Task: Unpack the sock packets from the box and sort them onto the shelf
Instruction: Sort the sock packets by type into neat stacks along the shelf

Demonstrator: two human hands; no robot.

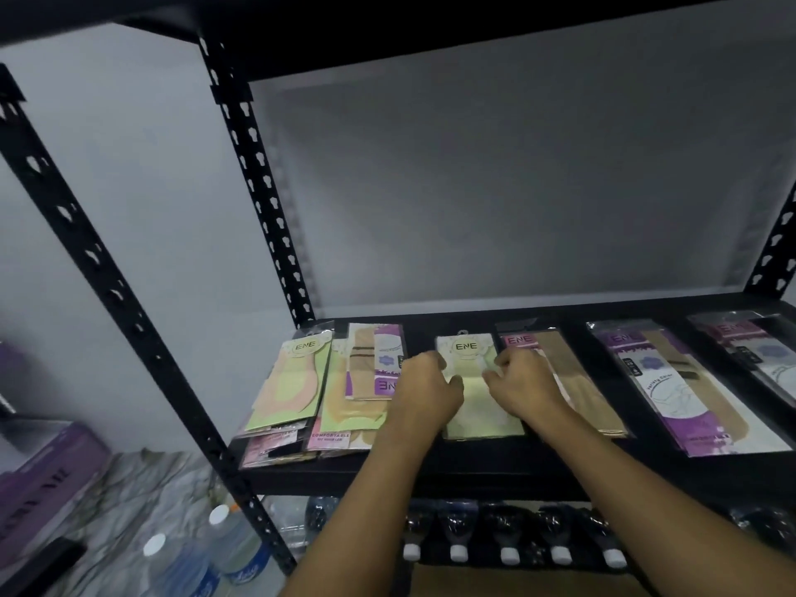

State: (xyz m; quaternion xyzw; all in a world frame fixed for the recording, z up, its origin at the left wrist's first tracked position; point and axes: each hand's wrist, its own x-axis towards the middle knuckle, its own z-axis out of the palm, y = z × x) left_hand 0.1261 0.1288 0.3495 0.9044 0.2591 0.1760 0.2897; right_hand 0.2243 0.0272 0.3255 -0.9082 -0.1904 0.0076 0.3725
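Pale-green sock packet [476, 402] with a round ENE label lies flat near the middle of the black shelf [474, 473], its hanger tab pointing to the back wall. The left hand [424, 392] sits on its left edge and the right hand [523, 387] on its right edge. Both have fingers curled and thumbs on the packet's face, so each appears to pinch the plastic rather than press it flat.

Just to the right, a pink-and-beige packet [573, 381] lies partly under the right wrist, and whether the two packets overlap there is hidden. To the left, past a strip of bare shelf, a beige-and-purple packet [372, 364] rests on a loose pile, with a green-and-peach packet [293, 381] tilted at the far end. A purple packet [672, 381] lies farther right, well apart. Capped bottles [508, 549] stand in a row on the level below.

This looks like the placing and squaring step. To do it well, keep the packet flat and slide it by both edges evenly, so the label end lines up with its neighbours and a gap is left on each side. The film is slick, so a light pinch should be enough. Lifting the right wrist clear before letting go would avoid dragging the pink-and-beige packet out of line.
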